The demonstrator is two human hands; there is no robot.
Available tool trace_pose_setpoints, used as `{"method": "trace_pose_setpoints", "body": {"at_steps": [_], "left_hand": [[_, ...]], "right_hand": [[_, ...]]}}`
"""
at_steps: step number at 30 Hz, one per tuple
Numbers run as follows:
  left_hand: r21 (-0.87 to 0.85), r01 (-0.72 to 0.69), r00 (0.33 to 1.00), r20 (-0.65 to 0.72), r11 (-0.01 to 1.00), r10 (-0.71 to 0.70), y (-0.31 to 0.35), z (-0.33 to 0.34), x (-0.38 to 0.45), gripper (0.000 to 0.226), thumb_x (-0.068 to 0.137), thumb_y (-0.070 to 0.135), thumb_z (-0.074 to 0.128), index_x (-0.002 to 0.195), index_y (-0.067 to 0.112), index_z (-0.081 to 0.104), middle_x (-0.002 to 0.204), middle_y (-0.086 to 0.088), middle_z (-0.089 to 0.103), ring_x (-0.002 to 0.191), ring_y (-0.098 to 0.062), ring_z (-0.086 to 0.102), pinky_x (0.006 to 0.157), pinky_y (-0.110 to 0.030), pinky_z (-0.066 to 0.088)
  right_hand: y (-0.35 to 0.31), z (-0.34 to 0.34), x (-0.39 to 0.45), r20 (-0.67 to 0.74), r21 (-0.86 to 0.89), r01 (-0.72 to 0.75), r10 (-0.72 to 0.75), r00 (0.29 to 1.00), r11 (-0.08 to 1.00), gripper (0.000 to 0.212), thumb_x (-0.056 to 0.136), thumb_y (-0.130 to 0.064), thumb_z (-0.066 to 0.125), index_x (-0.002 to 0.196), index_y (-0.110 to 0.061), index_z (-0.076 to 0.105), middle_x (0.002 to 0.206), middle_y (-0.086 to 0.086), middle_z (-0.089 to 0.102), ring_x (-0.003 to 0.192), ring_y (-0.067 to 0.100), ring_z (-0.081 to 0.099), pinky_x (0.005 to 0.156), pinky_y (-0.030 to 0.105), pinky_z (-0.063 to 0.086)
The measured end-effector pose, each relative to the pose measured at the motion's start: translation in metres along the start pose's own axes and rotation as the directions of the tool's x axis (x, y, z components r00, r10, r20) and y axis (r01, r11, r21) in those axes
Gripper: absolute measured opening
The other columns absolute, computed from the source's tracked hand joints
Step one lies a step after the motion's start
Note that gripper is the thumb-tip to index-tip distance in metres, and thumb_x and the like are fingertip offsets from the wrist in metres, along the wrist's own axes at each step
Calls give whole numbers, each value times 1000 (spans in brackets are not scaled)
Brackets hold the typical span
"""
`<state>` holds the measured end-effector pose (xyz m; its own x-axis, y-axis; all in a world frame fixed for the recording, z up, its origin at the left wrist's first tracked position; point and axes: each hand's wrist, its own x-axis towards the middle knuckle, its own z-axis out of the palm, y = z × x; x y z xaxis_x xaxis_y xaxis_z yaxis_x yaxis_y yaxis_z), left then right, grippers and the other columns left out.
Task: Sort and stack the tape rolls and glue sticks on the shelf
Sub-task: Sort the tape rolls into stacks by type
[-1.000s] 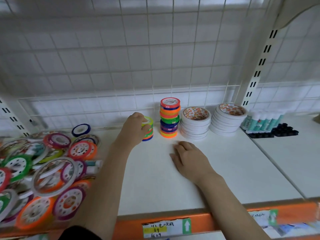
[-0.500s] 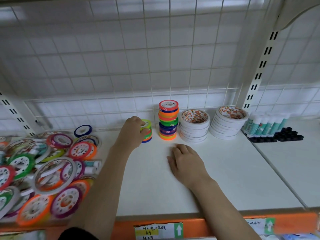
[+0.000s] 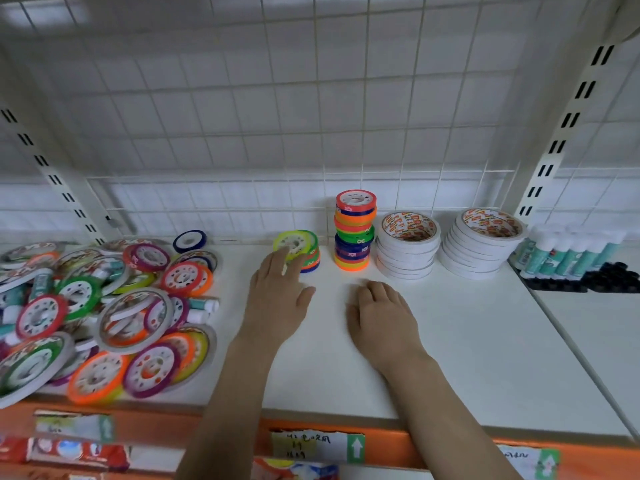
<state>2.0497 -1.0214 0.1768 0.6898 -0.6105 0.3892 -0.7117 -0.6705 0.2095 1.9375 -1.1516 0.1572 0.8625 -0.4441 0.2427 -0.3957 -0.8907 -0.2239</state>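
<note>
A short stack of small coloured tape rolls (image 3: 304, 249) stands at the back of the white shelf (image 3: 467, 358), its yellow-green top roll tilted. My left hand (image 3: 277, 299) lies just in front of it, fingers straight, fingertips at the top roll's edge, holding nothing. My right hand (image 3: 382, 318) rests palm down on the shelf. A taller coloured stack (image 3: 354, 230) stands to the right, then two stacks of white tape rolls (image 3: 408, 245) (image 3: 483, 244). A loose heap of tape rolls and glue sticks (image 3: 104, 313) covers the left side.
Upright glue sticks (image 3: 568, 252) with black caps (image 3: 609, 280) beside them stand on the neighbouring shelf at right. A single blue roll (image 3: 189, 240) stands near the wire grid back (image 3: 311, 116). An orange shelf edge with labels (image 3: 318, 445) runs along the front.
My left hand has let go of the short stack's top roll and drawn back toward me, fingers now straight. The top roll sits tilted. My right hand stayed put.
</note>
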Motion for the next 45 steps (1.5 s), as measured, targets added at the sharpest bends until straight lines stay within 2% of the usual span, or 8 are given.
{"method": "trace_pose_setpoints", "body": {"at_steps": [6, 11, 15, 20, 25, 33, 40, 45], "left_hand": [[-43, 71, 995, 67, 997, -68, -7, 0, -6, 58, 94, 30, 50, 145, 15, 28, 155, -9, 17, 143, -26, 16, 114, -35, 17], [-18, 55, 993, 109, 998, -53, -7, 6, 11, 58, 96, 24, 46, 147, 14, 20, 156, -6, 14, 141, -22, 19, 112, -31, 20], [-47, 186, 975, 128, 981, -179, -8, 10, 18, 67, 96, 20, 48, 149, 10, 8, 155, -11, 13, 141, -25, 16, 113, -30, 16], [-133, 344, 939, 26, 930, -343, -12, 4, 17, 46, 93, 0, 42, 138, 5, 38, 129, -17, 52, 119, -29, 48, 96, -30, 36], [-178, 167, 943, -258, 970, -210, -15, -13, 36, 35, 90, -2, 48, 123, 5, 59, 113, -18, 64, 105, -34, 60, 90, -39, 45], [44, 90, 993, 77, 995, -94, -1, -12, 68, 39, 89, 6, 49, 127, 12, 55, 118, -13, 55, 112, -29, 52, 88, -33, 42], [62, -64, 986, 160, 996, 53, -3, -9, 65, 28, 98, 20, 40, 112, 4, 58, 110, -12, 60, 103, -30, 54, 88, -35, 38], [90, -61, 971, 237, 994, 38, -8, -3, 64, 40, 96, 17, 44, 135, 9, 43, 142, -6, 43, 129, -24, 40, 105, -31, 30]], "right_hand": [[1, 0, 2, 58, 4, 40, -41, 997, 999, 41, 97, -24, 36, 128, -2, 50, 133, 12, 49, 125, 31, 42, 107, 36, 28], [1, 4, 2, 18, 53, 3, -4, 1000, 999, 38, 92, -21, 45, 119, 3, 57, 124, 18, 56, 118, 37, 49, 103, 42, 35], [0, 2, 1, 22, 60, 7, -9, 1000, 998, 37, 93, -21, 44, 118, 1, 58, 124, 16, 56, 118, 35, 49, 104, 41, 35], [-1, 6, 1, -26, 72, -53, 55, 998, 996, 32, 79, -23, 47, 87, 0, 68, 92, 14, 67, 85, 34, 65, 78, 43, 53], [-1, 6, 1, -23, 56, -53, 54, 998, 997, 27, 74, -22, 52, 83, -1, 67, 86, 13, 66, 77, 34, 64, 73, 41, 55], [-4, -3, 0, 19, 69, -40, 39, 999, 997, 39, 77, -28, 36, 78, -4, 68, 83, 10, 66, 76, 30, 65, 71, 37, 56], [-4, -6, 0, 61, 52, -41, 38, 997, 998, 41, 76, -30, 35, 77, -6, 68, 83, 8, 66, 75, 28, 65, 69, 35, 56], [-2, -4, 0, 57, 26, -37, 36, 998, 999, 42, 77, -31, 35, 79, -6, 68, 84, 8, 67, 77, 28, 66, 70, 36, 56]]}}
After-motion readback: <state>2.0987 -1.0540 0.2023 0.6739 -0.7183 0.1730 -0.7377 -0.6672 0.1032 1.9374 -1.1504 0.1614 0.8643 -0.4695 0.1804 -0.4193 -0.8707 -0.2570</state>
